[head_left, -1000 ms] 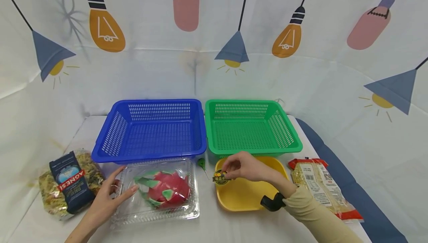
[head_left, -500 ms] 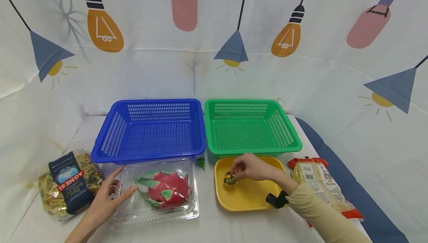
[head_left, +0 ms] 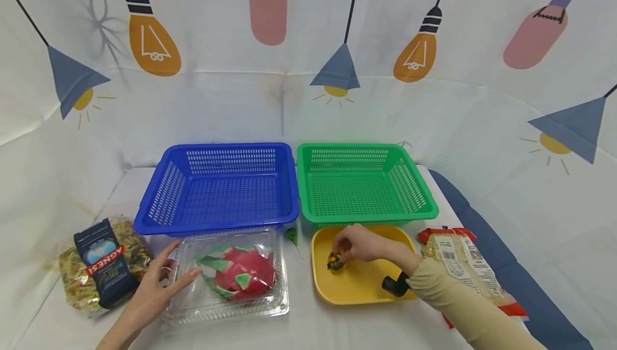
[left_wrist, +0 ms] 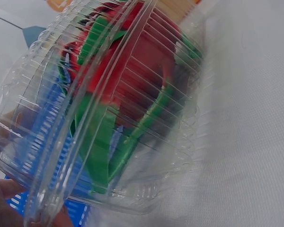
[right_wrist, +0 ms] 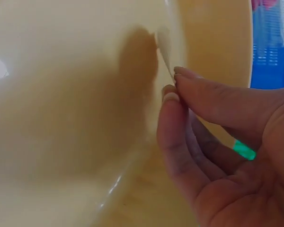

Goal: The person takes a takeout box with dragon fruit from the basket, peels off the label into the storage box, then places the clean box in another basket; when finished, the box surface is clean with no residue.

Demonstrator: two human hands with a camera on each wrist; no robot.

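Label [head_left: 336, 262] in right hand [head_left: 360, 243], seemingly above tray [head_left: 347, 290]

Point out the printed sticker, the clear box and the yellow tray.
Printed sticker [head_left: 336, 262], head view: its dark face.
Clear box [head_left: 281, 280], head view: its right rim.
Yellow tray [head_left: 359, 286], head view: its bare floor.

At the yellow tray's [head_left: 347, 290] right edge, the right sleeve [head_left: 465, 307] is plain beige and creased toward its cuff [head_left: 420, 278]; beside it, over the tray, shows a bent black piece [head_left: 396, 284].
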